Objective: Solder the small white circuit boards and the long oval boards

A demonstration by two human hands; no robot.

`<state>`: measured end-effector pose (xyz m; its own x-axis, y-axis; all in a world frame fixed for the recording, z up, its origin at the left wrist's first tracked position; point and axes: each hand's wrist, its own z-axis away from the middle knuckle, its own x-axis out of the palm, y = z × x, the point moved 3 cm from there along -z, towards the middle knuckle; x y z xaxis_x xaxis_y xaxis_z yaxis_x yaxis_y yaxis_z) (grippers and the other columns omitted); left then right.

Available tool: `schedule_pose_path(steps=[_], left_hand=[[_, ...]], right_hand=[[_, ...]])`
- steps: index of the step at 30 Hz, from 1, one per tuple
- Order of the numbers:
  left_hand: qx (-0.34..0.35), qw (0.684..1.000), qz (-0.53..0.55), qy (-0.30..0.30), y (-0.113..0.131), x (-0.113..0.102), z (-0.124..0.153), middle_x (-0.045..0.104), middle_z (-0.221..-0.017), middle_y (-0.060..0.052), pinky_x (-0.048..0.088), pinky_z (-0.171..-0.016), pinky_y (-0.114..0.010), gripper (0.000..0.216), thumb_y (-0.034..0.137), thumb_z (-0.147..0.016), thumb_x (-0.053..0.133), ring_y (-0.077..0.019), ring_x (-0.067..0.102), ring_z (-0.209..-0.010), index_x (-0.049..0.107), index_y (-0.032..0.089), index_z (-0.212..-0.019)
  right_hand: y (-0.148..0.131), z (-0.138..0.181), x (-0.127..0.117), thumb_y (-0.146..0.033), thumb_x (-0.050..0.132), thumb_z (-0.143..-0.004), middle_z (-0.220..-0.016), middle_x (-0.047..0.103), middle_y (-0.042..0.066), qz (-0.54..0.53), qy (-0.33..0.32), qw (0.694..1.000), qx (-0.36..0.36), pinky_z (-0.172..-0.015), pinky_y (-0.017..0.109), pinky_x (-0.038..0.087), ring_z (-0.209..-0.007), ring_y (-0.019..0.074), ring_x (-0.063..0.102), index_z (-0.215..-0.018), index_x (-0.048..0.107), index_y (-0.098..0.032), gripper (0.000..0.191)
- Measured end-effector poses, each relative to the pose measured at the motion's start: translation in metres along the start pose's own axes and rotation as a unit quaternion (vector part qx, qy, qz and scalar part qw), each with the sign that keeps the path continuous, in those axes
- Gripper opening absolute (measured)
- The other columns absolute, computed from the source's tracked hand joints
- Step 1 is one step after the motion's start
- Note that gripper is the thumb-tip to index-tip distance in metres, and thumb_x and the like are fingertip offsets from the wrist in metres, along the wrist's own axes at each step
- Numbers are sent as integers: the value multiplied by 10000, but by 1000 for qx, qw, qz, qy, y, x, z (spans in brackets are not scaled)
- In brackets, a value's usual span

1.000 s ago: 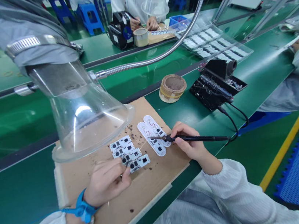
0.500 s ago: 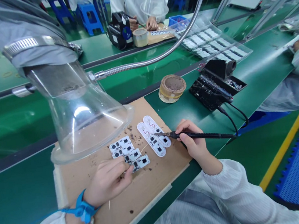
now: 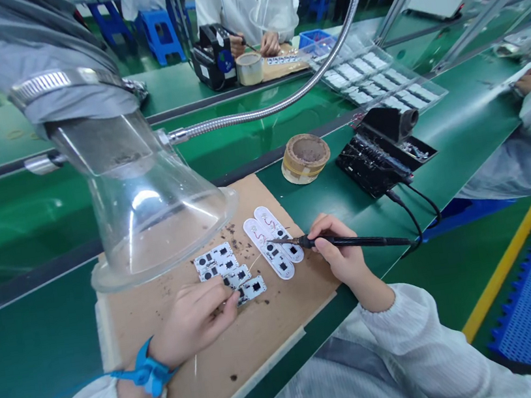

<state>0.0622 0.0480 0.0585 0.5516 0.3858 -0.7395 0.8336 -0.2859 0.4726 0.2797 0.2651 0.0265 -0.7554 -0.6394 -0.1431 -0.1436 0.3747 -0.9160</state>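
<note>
While the right hand grips a soldering iron like a pen, its tip sits at the edge of two long white circuit boards, which lie side by side in the middle of the cardboard sheet. The left hand is closed in a pinch on a thin solder wire that reaches across toward the long boards. Its fingertips are just beside a row of small white circuit boards, on the cardboard to the left of the long ones. Fine reddish wires already show on the long boards, so those look partly worked. The small boards show none that I can see, and how many joints are left cannot be told.
</note>
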Motion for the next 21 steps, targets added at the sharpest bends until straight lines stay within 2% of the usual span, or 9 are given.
schedule_pose_path(steps=[9, 16, 21], left_hand=[[-2, 1000, 2, 2, 0, 1, -1, 405, -656, 68, 279, -528, -291, 363, 187, -1140, 525, -117, 378, -548, 503, 221, -780], [4, 1000, -3, 8, 0, 0, -2, 408, -648, 68, 289, -526, -288, 349, 190, -1141, 524, -115, 391, -540, 526, 219, -793], [6, 1000, -8, 12, 0, -1, 0, 418, -644, 67, 288, -524, -292, 336, 191, -1142, 521, -118, 401, -538, 541, 219, -808]], right_hand=[[-2, -1, 0, -475, 696, -1069, -834, 619, 15, 2, 11, 1000, 7, -627, 327, 418, -671, 176, 546, -974, 708, -244, 251], [0, -2, 1, -466, 706, -1058, -713, 598, -31, -17, 46, 997, 58, -556, 288, 448, -557, 141, 575, -920, 696, -239, 266], [0, -2, -1, -482, 716, -1049, -772, 618, -25, -45, 96, 993, 56, -541, 274, 460, -551, 123, 588, -901, 694, -236, 288]])
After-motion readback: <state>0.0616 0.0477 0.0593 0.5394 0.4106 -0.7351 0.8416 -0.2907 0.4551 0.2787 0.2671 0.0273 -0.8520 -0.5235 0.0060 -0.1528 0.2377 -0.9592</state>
